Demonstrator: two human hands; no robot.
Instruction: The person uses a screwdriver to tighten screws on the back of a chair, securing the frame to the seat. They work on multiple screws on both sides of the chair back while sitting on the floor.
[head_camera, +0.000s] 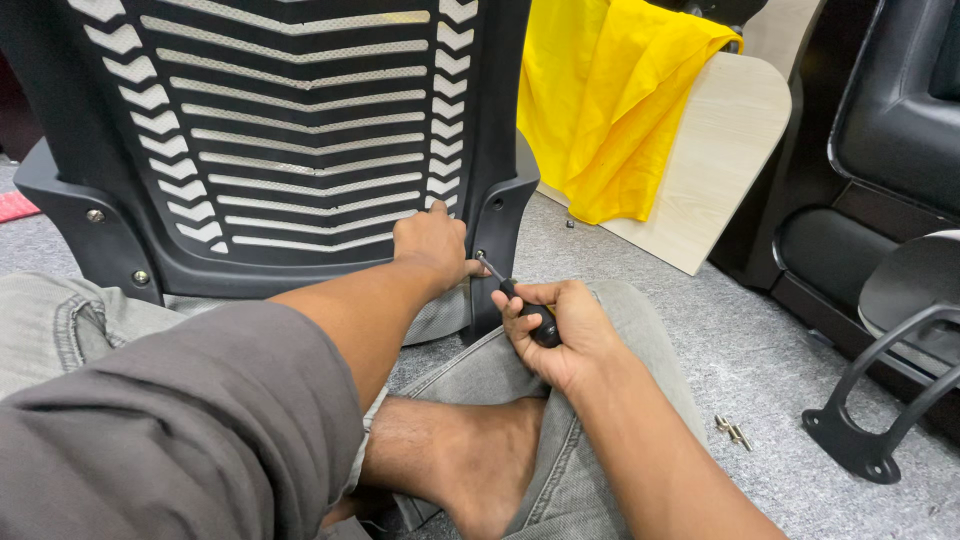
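The big black chair back (280, 140) stands on the grey floor (740, 350), two screws (95, 215) already in. The left hand (432, 243) presses its bottom edge. The right hand (560, 330) grips a screwdriver (520, 300) at another hole. Loose screws (733, 431) wait.

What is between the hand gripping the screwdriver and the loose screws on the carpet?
In the head view, only the person's grey-trousered knee and bare grey carpet separate the right hand, holding the black-handled screwdriver, from the small metal screws.
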